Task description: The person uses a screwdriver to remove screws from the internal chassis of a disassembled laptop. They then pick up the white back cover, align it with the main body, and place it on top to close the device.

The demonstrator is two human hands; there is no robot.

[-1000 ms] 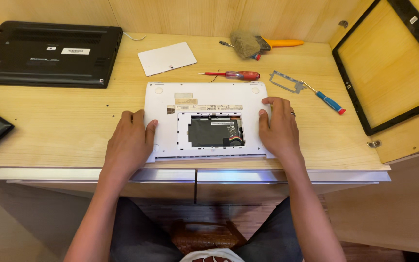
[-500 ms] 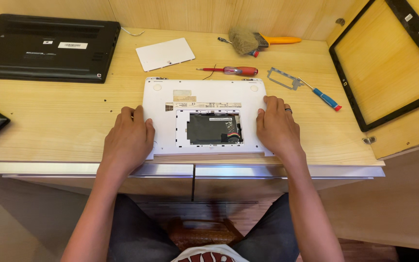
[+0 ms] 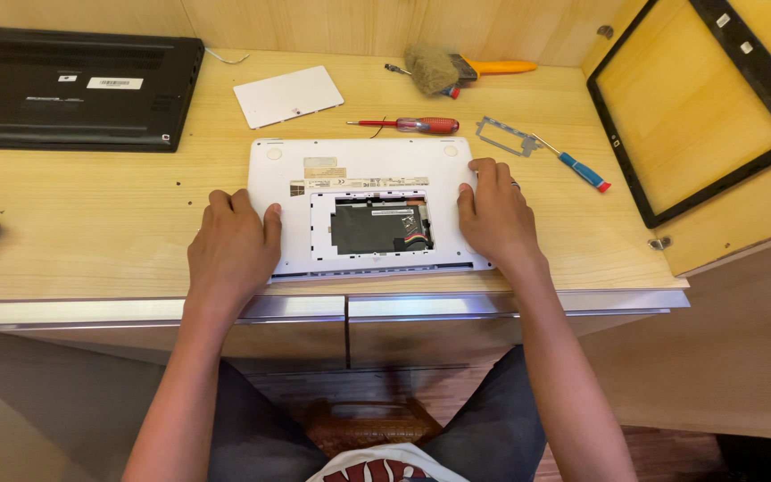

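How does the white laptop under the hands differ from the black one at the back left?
The white laptop has an open bay showing parts inside; the black laptop looks closed. Left hand and right hand grip the white one; the black one lies untouched. Both lie underside up on the desk.

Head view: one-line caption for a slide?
Left hand and right hand grip an upturned white laptop with open compartment.
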